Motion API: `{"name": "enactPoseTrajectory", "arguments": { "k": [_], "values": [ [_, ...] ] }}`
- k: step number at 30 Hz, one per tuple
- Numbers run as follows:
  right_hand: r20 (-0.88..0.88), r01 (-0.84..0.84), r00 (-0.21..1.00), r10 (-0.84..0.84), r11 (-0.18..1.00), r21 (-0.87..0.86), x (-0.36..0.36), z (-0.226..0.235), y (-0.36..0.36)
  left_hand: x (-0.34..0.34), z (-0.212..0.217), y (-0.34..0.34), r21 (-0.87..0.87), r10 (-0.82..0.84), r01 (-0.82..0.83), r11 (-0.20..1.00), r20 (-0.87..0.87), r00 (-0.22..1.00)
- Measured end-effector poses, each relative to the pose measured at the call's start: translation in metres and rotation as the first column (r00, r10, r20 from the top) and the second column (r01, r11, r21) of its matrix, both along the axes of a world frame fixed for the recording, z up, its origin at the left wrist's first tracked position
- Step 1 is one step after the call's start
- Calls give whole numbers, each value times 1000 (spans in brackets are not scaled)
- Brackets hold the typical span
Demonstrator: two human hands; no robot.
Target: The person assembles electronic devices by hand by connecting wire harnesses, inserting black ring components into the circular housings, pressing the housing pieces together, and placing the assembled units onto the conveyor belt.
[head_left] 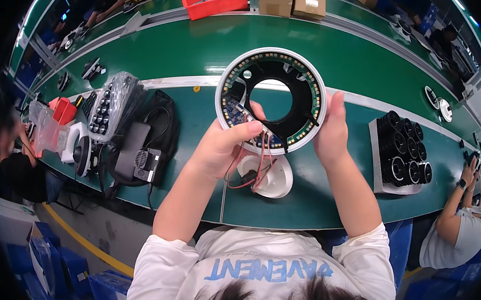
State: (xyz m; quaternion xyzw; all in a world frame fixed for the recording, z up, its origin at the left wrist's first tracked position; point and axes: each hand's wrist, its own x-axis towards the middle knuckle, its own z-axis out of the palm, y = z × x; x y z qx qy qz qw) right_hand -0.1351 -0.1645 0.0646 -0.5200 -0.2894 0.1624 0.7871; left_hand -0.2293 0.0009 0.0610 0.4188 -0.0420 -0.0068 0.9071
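Observation:
Both hands hold up a ring-shaped LED lamp housing [299, 98] with a white rim, a black inside and a round hole through its middle. My left hand [226, 142] grips the lower left, its thumb pressed down over the wire ends by a small circuit board [234, 110]. Against the right side of the rim lies my right hand [330, 130], its thumb along the outside and its other fingers mostly hidden behind. Red and dark wires [262, 162] hang from the housing to a white round cover [279, 183] on the green table below.
Left on the table are a black bag [160, 122], a dark power adapter [132, 144] and plastic-wrapped black parts [104, 112]. A tray of black rings [399, 147] stands right. Beyond runs a green conveyor [178, 51], with a red bin [216, 5] and cardboard boxes [291, 0]. Other people work on both sides.

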Motion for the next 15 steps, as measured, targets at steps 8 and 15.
{"name": "enactPoseTrajectory", "arguments": {
  "k": [8,15],
  "values": [
    [-241,-501,861,447,827,-256,1,-36,1,-4,-8,11,-134,25,-18,991,54,998],
    [349,-313,808,474,848,-428,5,-28,0,-13,-7,17,-173,164,-144,974,110,980]
  ]
}}
